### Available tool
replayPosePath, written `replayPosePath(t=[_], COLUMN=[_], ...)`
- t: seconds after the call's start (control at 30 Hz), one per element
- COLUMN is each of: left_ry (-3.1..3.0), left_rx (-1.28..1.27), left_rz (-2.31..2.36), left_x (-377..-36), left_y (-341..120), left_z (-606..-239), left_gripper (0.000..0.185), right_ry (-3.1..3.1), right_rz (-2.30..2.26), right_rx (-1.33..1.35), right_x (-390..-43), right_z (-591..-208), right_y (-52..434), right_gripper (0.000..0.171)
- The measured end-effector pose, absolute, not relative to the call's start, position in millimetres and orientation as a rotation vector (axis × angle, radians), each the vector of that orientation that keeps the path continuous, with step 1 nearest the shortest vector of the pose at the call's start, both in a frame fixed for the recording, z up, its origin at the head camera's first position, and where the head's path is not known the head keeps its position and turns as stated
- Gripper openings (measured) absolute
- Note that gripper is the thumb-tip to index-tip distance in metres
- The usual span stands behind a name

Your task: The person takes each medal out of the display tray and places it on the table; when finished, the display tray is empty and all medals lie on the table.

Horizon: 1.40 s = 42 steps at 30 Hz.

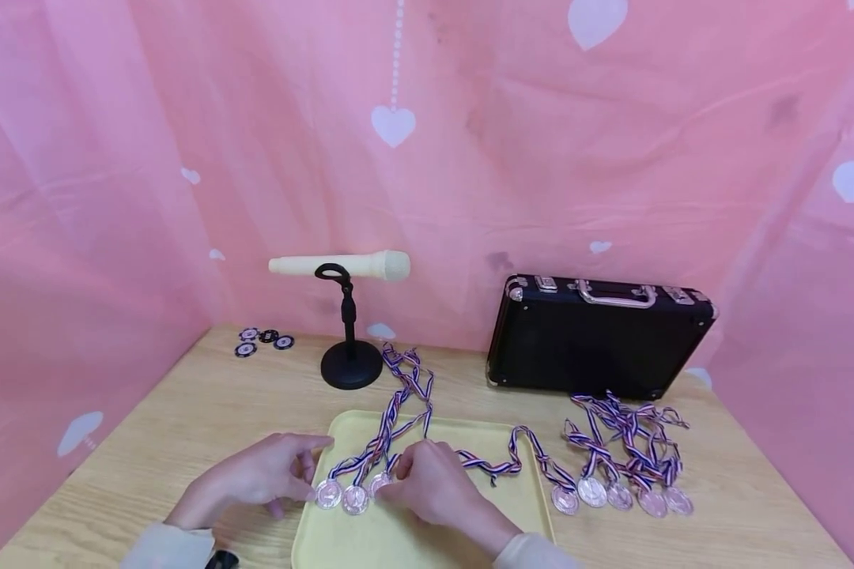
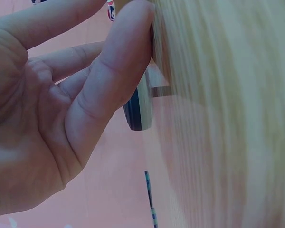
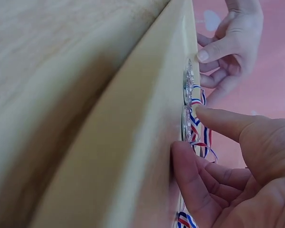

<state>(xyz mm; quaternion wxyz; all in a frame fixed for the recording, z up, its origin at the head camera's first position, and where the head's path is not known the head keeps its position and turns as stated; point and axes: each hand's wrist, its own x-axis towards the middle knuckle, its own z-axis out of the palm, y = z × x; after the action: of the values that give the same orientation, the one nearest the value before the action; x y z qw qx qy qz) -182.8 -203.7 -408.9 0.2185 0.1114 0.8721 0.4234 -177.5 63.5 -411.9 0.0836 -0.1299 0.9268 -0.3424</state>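
Bare counter [image 1: 206, 411] lies open left of the yellow tray [image 1: 427, 545], back to the poker chips [image 1: 263, 340]. Behind the tray the microphone stand [image 1: 351, 359] and the black case [image 1: 598, 344] block the rear. To the right, a cluster of medals [image 1: 622, 494] with tangled ribbons [image 1: 626, 435] fills the counter.

Three silver medals [image 1: 353, 496] – striped ribbons trailing back – flat on yellow tray [image 1: 398, 537].

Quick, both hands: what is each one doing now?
Left hand: open, fingertips at the leftmost medal.
Right hand: fingers touching a medal on the tray.
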Motion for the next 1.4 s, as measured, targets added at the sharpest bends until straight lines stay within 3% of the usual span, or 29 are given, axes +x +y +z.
replayPosePath(t=[0.43, 0.97, 1.2, 1.4], left_ry=[2.414, 2.423, 2.4, 2.414], left_rx=[0.382, 0.332, 0.359, 0.328], left_rz=[1.174, 1.166, 1.211, 1.161], left_x=[-185, -182, -182, -182], left_y=[-206, -204, -205, -205], left_z=[-409, -409, -410, -409], left_gripper=[0.076, 0.076, 0.078, 0.076], right_ry=[2.846, 2.413, 2.359, 2.421], right_rz=[-0.897, -1.364, -1.519, -1.621], right_rx=[-0.395, -0.448, -0.42, -0.383], right_x=[-184, -185, -191, -194], right_z=[-418, -417, -396, -379], right_y=[54, 80, 102, 123], right_gripper=[0.04, 0.028, 0.009, 0.016])
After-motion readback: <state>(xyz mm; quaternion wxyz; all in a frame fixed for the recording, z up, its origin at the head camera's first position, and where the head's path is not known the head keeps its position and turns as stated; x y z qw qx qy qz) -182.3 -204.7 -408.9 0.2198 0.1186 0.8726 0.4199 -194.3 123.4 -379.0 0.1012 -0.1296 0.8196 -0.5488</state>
